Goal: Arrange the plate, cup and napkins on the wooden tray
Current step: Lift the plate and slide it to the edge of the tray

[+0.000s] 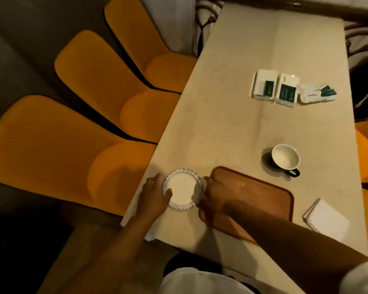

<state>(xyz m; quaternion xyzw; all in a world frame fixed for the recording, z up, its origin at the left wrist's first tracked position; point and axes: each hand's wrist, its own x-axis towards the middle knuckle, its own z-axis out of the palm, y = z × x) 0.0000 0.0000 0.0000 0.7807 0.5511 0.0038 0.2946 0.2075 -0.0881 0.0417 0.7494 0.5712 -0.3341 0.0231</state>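
A small white plate (182, 188) with a patterned rim lies on the table near its left edge. My left hand (152, 197) grips its left rim with the thumb on the plate. My right hand (214, 197) holds the right rim, reaching over the wooden tray (263, 193), which sits empty just right of the plate. A white cup (285, 159) with a dark handle stands upright beyond the tray. A stack of white napkins (325, 219) lies to the right of the tray.
Three white packets (285, 91) with green labels lie farther back on the beige table (232, 115). Yellow chairs (77, 128) line the table's left side, another stands at the right edge. The near table corner is close to the plate.
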